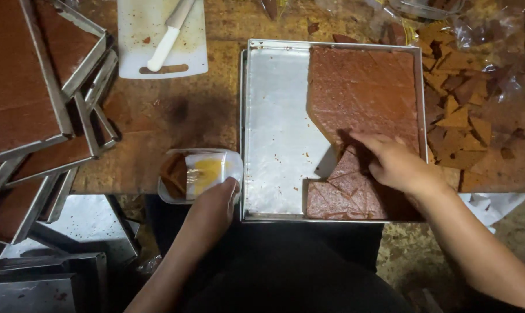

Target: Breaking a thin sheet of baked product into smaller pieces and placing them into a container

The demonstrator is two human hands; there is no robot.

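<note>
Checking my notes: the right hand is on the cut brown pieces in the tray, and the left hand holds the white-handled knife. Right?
Not quite. In the head view the knife lies untouched on the cutting board; the left hand holds a small plastic tub. The right hand is on the cut pieces in the tray.

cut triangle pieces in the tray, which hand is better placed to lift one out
Right: the right hand already rests on the cut triangle pieces, while the left hand grips the plastic container outside the tray.

Single head-worn view, looking steeply down and close over the bench (175, 116). The tray (274, 116) lies centred; both forearms enter from the lower edge, below the tray.
</note>
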